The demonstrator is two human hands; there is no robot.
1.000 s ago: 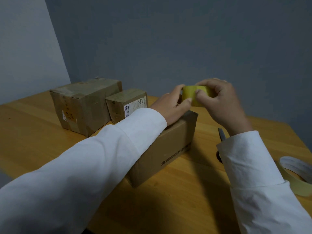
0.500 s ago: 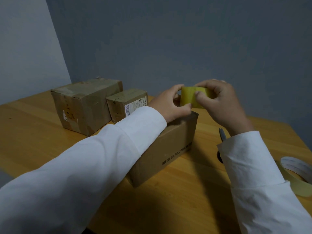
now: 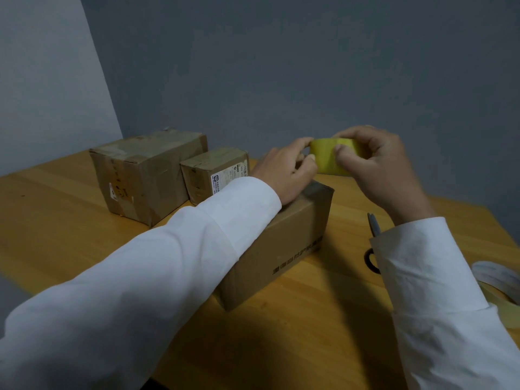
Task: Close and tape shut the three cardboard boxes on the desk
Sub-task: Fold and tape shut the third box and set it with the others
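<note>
Holding the yellow tape roll (image 3: 329, 159) slightly higher above the far end of the nearest cardboard box (image 3: 284, 243) than half a second ago, right hand (image 3: 377, 167) gripping it with curled fingers and thumb. Pinching at the roll's left edge with the left hand (image 3: 284, 173), thumb now touching the tape, probably searching for the loose end; wrist resting on the box top. Meaning, in my judgement: no strip pulled yet, this box remaining to be taped.

Standing untouched near the desk's (image 3: 62, 215) far left corner: large taped box (image 3: 146, 175), and small taped box (image 3: 213, 173) just beside it. Lying toward the right edge: scissors (image 3: 372, 240), partly hidden by the sleeve, and a second tape roll (image 3: 495, 280). Grey walls behind.
</note>
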